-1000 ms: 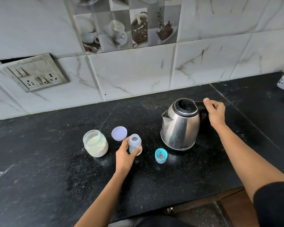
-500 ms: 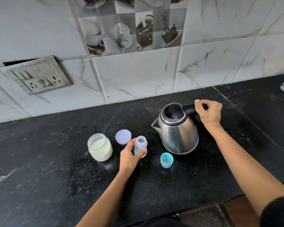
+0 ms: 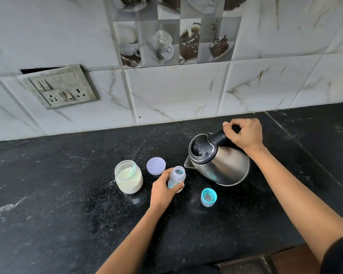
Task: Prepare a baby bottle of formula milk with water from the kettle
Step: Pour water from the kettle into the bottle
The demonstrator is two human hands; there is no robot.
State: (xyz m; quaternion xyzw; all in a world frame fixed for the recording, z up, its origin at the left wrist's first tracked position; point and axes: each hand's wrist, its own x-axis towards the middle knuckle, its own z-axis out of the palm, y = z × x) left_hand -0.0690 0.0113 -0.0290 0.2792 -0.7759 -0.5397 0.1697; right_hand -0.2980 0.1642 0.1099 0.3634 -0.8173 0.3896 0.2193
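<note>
The small clear baby bottle (image 3: 177, 177) stands open-mouthed on the black stone counter (image 3: 67, 204), a little tilted, and the left hand (image 3: 163, 189) is wrapped round its lower half, fingers (image 3: 179, 187) curled close against the front of it and the thumb up along the near side, so the neck and rim stick out above the grip. Just to the right of the rim, the spout of the steel kettle (image 3: 219, 162) points at the bottle's mouth, close beside it but not touching. The kettle is tipped toward the bottle, its lid shut. The right hand (image 3: 244, 135) has its fingers closed tight around the black handle at the kettle's top rear. Left of the bottle sits an open glass jar of pale formula powder (image 3: 128, 177), and its lilac lid (image 3: 156, 166) lies flat between jar and kettle, just behind the left hand. The bottle's teal ring cap (image 3: 208, 197) rests on the counter in front of the kettle, apart from both hands.
</note>
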